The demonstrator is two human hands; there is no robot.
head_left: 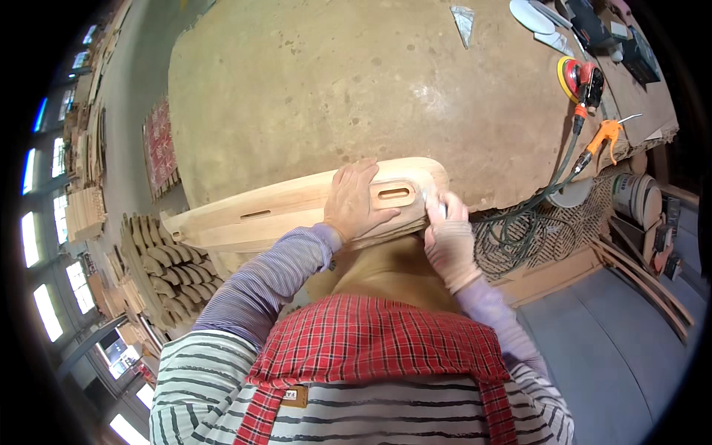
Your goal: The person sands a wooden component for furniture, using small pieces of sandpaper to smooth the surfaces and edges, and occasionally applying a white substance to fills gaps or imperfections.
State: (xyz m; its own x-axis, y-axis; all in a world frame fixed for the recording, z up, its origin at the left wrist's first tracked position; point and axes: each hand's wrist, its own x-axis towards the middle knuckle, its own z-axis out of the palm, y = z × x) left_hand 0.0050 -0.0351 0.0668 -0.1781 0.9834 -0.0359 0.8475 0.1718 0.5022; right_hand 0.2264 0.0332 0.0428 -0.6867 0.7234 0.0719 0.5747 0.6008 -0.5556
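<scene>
A long pale wooden board (297,194) with slots cut through it lies across the near edge of the workbench, its rounded end to the right. My left hand (353,200) rests flat on the board, fingers stretched, just left of an oval recess with a slot. At the rounded end, my right hand (451,236) is closed, its bent fingertips pressed to the board's edge. Something small and whitish shows between those fingers, too hidden to name. Beneath the board, the edges of more wooden pieces (389,236) show.
On the right of the workbench (319,89) lie a red and yellow disc sander (580,80) and an orange air blow gun (606,135), both with hoses. A silvery triangular scrap (463,24) lies at the far side. Curved wooden parts (170,271) are stacked at left; a bucket (634,199) stands right.
</scene>
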